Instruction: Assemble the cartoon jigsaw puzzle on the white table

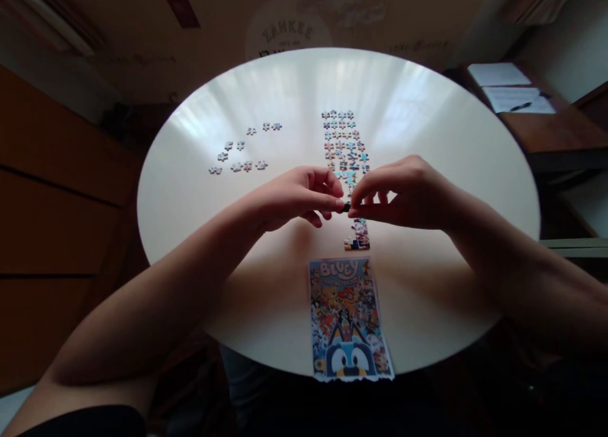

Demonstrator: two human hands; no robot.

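Observation:
A small dark puzzle piece [346,207] is held between the fingertips of my left hand [316,196] and my right hand [394,193], just above the table. Both thumbs and forefingers close on it from either side. Beneath and beyond the hands, rows of loose puzzle pieces [340,135] lie in a block. A joined strip of puzzle [361,235] lies below my right hand, partly hidden by it. Nearer the front edge is the printed Bluey picture sheet [349,316], with a torn lower edge.
Several scattered puzzle pieces [240,145] lie on the left part of the round white table [180,215]. At the back right, a brown desk [560,130] holds papers [515,99] and a pen [521,106]. Orange cabinet fronts [52,171] stand at the left.

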